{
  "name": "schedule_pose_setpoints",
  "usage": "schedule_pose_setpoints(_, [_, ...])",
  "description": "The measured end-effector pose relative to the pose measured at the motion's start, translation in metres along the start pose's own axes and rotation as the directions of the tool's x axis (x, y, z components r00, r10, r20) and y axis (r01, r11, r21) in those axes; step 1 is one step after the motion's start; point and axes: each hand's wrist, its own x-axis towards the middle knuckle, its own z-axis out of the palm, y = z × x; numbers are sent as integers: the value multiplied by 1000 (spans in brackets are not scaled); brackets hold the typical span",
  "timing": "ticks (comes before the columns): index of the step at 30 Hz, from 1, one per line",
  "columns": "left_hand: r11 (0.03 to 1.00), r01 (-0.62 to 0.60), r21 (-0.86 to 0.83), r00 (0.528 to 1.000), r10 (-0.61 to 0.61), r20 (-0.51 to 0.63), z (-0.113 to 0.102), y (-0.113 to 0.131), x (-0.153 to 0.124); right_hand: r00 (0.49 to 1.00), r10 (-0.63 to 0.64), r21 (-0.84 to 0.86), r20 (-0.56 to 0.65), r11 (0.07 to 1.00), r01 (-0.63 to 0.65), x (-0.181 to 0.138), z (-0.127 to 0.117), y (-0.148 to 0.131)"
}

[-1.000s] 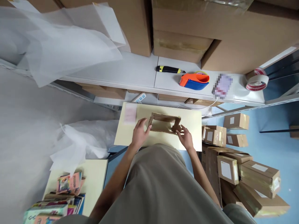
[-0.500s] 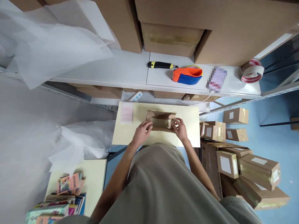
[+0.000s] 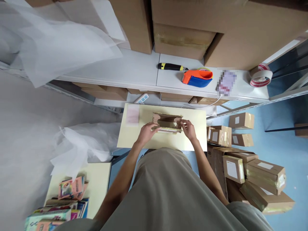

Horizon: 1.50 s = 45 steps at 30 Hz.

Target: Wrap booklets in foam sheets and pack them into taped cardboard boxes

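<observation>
A small brown cardboard box (image 3: 167, 122) lies on a pale yellow table (image 3: 194, 141) in front of me, partly folded up with its inside showing. My left hand (image 3: 146, 132) grips its left end, fingers curled onto the near edge. At the box's right end my right hand (image 3: 189, 129) pinches a flap. A pinkish slip of paper (image 3: 132, 115) lies on the table left of the box.
A grey shelf (image 3: 134, 70) behind the table carries a black-and-yellow knife (image 3: 171, 66), an orange-and-blue tape dispenser (image 3: 197, 78) and a tape roll (image 3: 261, 77). Large cartons (image 3: 192, 29) stand above. Taped parcels (image 3: 255, 173) pile on the blue floor at right. White wrapping sheets (image 3: 79, 147) and books (image 3: 64, 202) lie left.
The flat, open cardboard has been folded narrower into a box shape. Both hands have moved inward and up along its ends, and the view has shifted slightly.
</observation>
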Motion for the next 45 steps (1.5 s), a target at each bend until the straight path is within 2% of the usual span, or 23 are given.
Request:
schedule_pose_setpoints(3, [997, 69, 47, 995, -65, -72, 6, -5, 8, 999, 33, 23, -24, 999, -33, -1, -2, -3])
schedule_pose_setpoints(6, [978, 199, 65, 964, -184, -192, 14, -9, 12, 997, 74, 38, -33, 997, -73, -2, -2, -7])
schedule_pose_setpoints(8, [970, 235, 57, 949, -216, -229, 16, -10, 14, 997, 74, 42, -23, 996, -73, -3, -3, -10])
schedule_pose_setpoints(12, [986, 132, 97, 980, -116, -159, 13, -9, 15, 1000, 6, 20, 12, 1000, -6, -7, -5, -18])
schedule_pose_setpoints(18, [992, 69, 110, 986, -51, -157, 7, -14, 13, 1000, 1, 22, -22, 1000, -1, -12, -5, -19])
schedule_pose_setpoints(22, [994, 90, 56, 986, -81, -148, 12, -19, 13, 999, 39, 33, -24, 999, -39, -11, 2, -17])
schedule_pose_setpoints(27, [992, 124, 21, 974, -117, -196, 18, -18, 16, 991, 105, -4, -81, 994, -106, -7, 10, -19])
schedule_pose_setpoints(36, [990, 142, 23, 980, -137, -148, 31, -10, 5, 982, 152, 40, -113, 988, -148, -13, -6, -8])
schedule_pose_setpoints(45, [985, 174, 5, 965, -170, -198, 40, -2, 13, 981, 167, 48, -101, 986, -163, -7, -8, -2])
